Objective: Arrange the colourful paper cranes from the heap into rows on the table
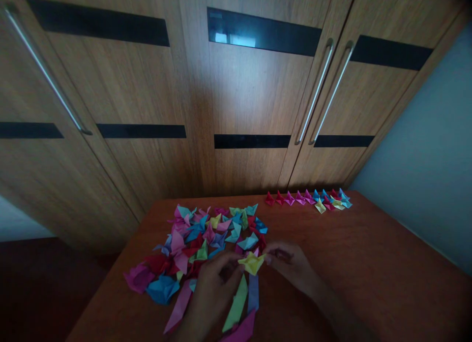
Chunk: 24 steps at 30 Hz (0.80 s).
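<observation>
Between my two hands is a yellow origami boat (252,264), raised a little over the table near its front. My left hand (216,288) pinches its left tip, and the fingers of my right hand (293,265) are closed on its right tip. Just beyond and to the left lies a loose heap of folded paper pieces (177,246) in pink, red, blue, green and purple. Folded strips, among them a green paper strip (236,302) and a purple one (253,292), lie below the boat. My left hand covers part of the heap.
Along the back right of the reddish wooden table (354,263), several small paper boats (289,199) stand in a row, with a few more in front at its right end. A wooden wardrobe (250,96) with metal handles rises behind the table. A pale wall (424,150) is at right.
</observation>
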### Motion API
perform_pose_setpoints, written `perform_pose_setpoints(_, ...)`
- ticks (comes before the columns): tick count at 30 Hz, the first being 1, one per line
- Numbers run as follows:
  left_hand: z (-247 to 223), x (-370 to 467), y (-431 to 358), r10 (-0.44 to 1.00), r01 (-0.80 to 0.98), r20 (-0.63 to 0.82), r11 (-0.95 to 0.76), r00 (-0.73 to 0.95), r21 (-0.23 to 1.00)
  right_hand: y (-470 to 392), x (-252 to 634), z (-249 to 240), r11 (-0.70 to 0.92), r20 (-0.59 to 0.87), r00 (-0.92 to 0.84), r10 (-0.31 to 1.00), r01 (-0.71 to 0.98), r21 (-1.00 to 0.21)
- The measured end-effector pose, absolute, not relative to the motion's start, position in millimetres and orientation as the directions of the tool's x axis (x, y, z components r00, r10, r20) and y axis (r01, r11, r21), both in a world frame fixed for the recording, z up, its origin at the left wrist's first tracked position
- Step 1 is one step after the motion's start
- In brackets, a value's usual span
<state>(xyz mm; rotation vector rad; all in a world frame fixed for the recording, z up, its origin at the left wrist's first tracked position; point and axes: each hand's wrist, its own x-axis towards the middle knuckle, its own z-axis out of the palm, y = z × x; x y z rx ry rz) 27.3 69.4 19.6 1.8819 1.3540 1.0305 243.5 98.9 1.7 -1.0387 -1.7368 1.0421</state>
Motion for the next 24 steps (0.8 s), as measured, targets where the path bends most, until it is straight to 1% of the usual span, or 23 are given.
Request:
perform_pose_setpoints(4, 23, 25, 71, 0.944, 0.499, 0.292, -0.329, 0.154, 0.802, 92, 236, 4, 0.399, 0.306, -0.304, 0.902, 0.318, -0.86)
perform_pose_setpoints(7, 24, 24, 71, 0.925, 0.519, 0.328, -0.379, 0.193, 0.766, 89, 233, 7, 0.452, 0.354, -0.305, 0.884, 0.37, -0.811)
perform_pose_setpoints(12, 20, 22, 71, 0.852, 0.52, 0.462, -0.518, 0.244, 0.68, 88, 232, 7, 0.551, 0.421, -0.378, 0.825, 0.369, -0.748)
perform_pose_setpoints(16, 20, 20, 73, 0.802, 0.513, 0.524, -0.591, 0.287, 0.623, 89, 233, 6, 0.554, 0.41, -0.398, 0.821, 0.38, -0.741)
perform_pose_setpoints(18, 21, 18, 74, 0.802, 0.529, 0.522, -0.59, 0.291, 0.61, 88, 233, 6, 0.56, 0.41, -0.405, 0.817, 0.394, -0.729)
perform_pose_setpoints(21, 23, 16, 76, 0.83, 0.58, 0.495, -0.541, 0.255, 0.609, 90, 235, 7, 0.58, 0.432, -0.402, 0.808, 0.41, -0.704)
perform_pose_setpoints(23, 24, 16, 76, 0.845, 0.608, 0.483, -0.513, 0.231, 0.606, 95, 242, 7, 0.569, 0.453, -0.345, 0.822, 0.447, -0.69)
perform_pose_setpoints(24, 25, 17, 76, 0.847, 0.613, 0.478, -0.509, 0.232, 0.605, 100, 248, 5, 0.546, 0.468, -0.283, 0.837, 0.482, -0.685)
